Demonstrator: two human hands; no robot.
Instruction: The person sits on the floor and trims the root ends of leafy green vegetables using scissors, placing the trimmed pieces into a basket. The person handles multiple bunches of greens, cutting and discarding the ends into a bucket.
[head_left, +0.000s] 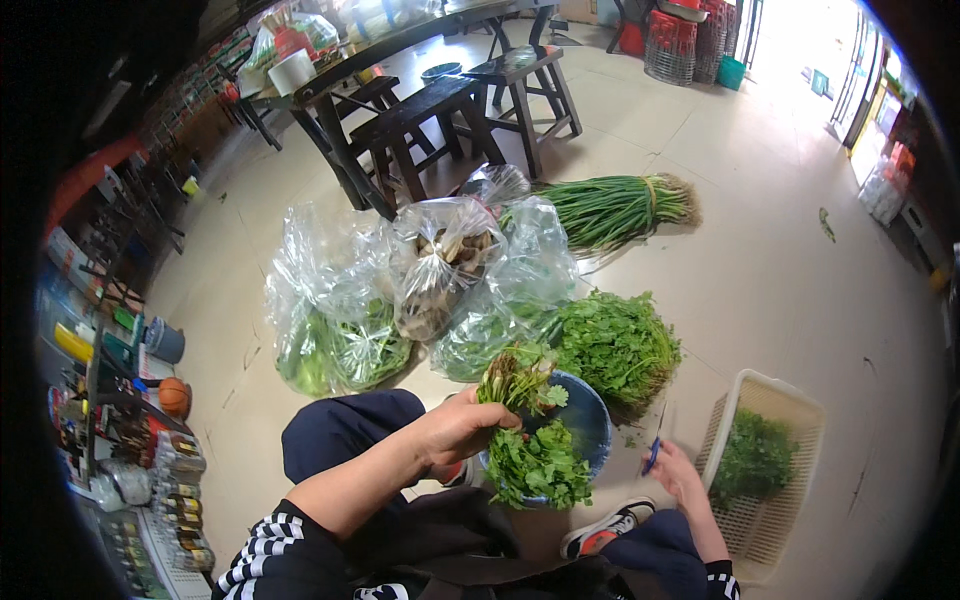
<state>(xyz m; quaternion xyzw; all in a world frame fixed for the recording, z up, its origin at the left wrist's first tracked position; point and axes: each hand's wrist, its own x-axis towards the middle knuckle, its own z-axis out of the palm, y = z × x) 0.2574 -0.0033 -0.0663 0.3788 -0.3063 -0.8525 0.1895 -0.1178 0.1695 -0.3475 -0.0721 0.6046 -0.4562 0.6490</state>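
My left hand (466, 426) grips a bunch of leafy coriander (541, 466) around its stems. Cut or root ends stick up above my thumb, and leaves hang below it. Under the bunch stands a blue bucket (592, 416), its contents mostly hidden. My right hand (677, 474) holds a thin blue-handled cutting tool (653, 453), blade pointing away from me; whether knife or scissors I cannot tell. Just right of that hand, a cream plastic basket (811, 457) has some coriander (754, 454) in it. A large heap of coriander (615, 337) lies on the floor beyond the bucket.
Clear plastic bags of greens (337, 341) and a tied bag of brown produce (442, 262) lie ahead. Behind them is a tied bundle of green onions (607, 210). Dark wooden stools (427, 105) stand farther off. A basketball (174, 396) and bottle packs (182, 510) are left.
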